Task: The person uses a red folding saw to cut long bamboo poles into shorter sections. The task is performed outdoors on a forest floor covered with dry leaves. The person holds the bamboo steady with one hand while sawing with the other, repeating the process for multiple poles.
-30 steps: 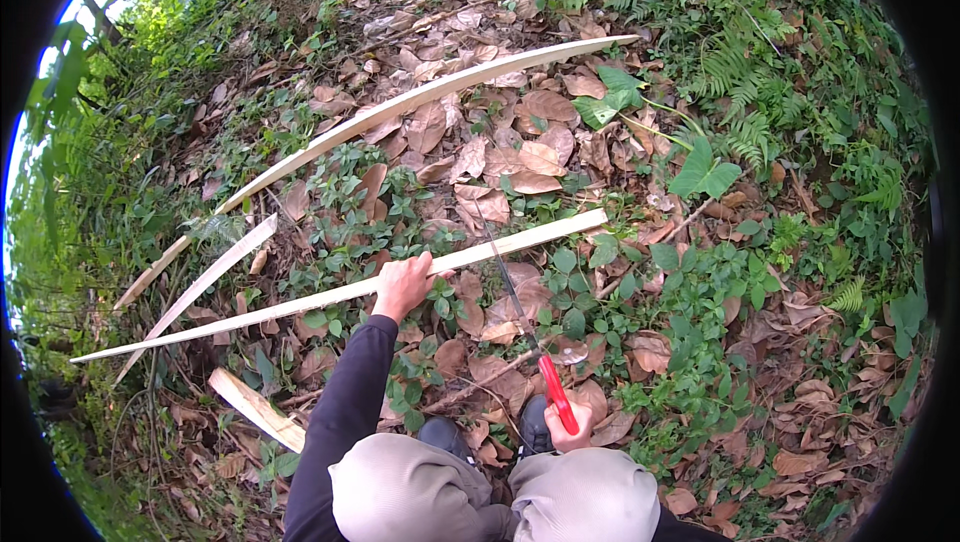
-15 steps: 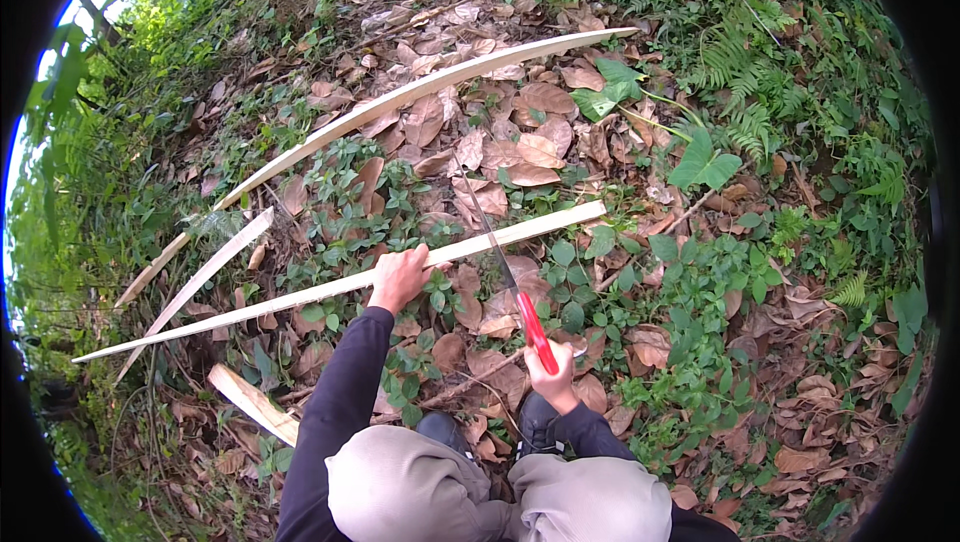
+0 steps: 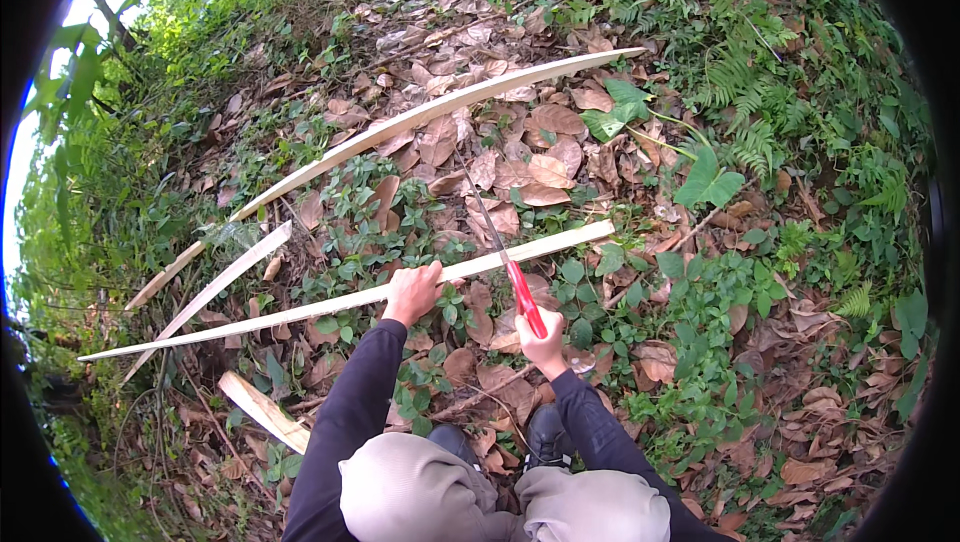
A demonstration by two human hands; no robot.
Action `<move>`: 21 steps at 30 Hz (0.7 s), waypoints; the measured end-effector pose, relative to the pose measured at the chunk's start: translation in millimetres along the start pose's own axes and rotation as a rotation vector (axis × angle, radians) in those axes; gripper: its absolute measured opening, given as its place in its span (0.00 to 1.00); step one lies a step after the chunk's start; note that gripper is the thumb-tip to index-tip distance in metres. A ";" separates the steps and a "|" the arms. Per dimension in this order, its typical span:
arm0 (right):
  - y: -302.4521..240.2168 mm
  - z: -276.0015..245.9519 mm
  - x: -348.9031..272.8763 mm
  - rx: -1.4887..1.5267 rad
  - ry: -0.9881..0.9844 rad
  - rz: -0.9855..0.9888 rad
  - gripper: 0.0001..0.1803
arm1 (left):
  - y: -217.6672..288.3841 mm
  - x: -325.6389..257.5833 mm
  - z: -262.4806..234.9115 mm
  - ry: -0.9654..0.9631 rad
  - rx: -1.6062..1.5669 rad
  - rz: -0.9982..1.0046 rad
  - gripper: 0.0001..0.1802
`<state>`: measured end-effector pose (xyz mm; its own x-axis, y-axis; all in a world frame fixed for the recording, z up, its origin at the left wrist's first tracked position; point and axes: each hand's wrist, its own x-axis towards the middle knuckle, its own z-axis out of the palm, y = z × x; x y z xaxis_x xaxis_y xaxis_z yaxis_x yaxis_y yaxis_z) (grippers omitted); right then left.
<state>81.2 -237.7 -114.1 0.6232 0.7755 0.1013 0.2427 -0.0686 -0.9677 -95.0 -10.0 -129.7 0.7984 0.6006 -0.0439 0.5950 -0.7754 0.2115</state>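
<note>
A long pale wooden strip (image 3: 290, 316) lies across the ground in front of me, its thin end at the far left. My left hand (image 3: 413, 292) is closed around it, right of its middle. In my right hand (image 3: 543, 340) is the red handle of a hand saw (image 3: 523, 299). The saw's narrow dark blade crosses the strip to the right of my left hand and points away from me. Its red handle now reaches close to the strip's near edge. Whether the teeth have cut into the wood cannot be made out.
A longer curved wooden strip (image 3: 430, 108) lies beyond. A shorter strip (image 3: 215, 287) crosses under the held strip's left end, and a thick wood piece (image 3: 262, 410) lies at lower left. Dry leaves (image 3: 548, 170), low plants and ferns (image 3: 755, 92) cover the ground around my shoes (image 3: 548, 434).
My right hand and the saw have moved forward, bringing the handle nearer the strip. My left hand still grips the strip. The whole view has shifted slightly.
</note>
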 end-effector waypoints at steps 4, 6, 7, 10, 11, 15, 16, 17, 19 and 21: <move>-5.5 0.9 -13.0 0.040 -0.029 0.099 0.14 | 0.2 -1.7 -4.6 -0.068 0.006 -0.043 0.21; -5.5 -27.8 -67.8 0.012 -0.037 0.110 0.13 | -2.3 -4.6 -0.7 -0.046 0.005 -0.045 0.21; -20.8 -44.4 -87.9 0.007 -0.035 0.071 0.13 | -1.3 -3.9 -1.5 -0.049 0.004 -0.039 0.24; -25.1 -56.6 -106.8 -0.002 0.008 -0.017 0.14 | 5.8 -3.2 -8.3 -0.038 -0.009 -0.020 0.20; -22.0 -47.2 -89.9 -0.074 0.000 0.041 0.14 | 3.9 -4.9 -10.8 -0.037 -0.003 -0.024 0.21; -9.5 -3.3 -10.4 -0.073 -0.021 -0.118 0.14 | 6.8 5.4 -19.7 -0.021 0.005 0.009 0.19; -13.2 3.3 -15.8 -0.064 0.012 -0.077 0.14 | 3.8 -1.8 -14.3 -0.015 0.010 0.010 0.19; -17.4 -0.5 -19.2 -0.059 0.016 -0.033 0.14 | -0.8 -0.7 -10.9 -0.007 0.015 0.014 0.19; -26.5 -18.2 -47.1 -0.057 0.012 0.049 0.14 | 0.6 6.9 -10.6 -0.017 0.024 -0.017 0.17; -35.8 -42.5 -90.6 -0.085 -0.034 0.010 0.15 | -9.2 0.7 -3.0 0.008 0.038 0.004 0.18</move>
<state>47.6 -332.2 -78.8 0.6007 0.7951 0.0828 0.2997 -0.1279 -0.9454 -100.2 -1.9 -128.8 0.7999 0.5991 -0.0356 0.5952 -0.7844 0.1746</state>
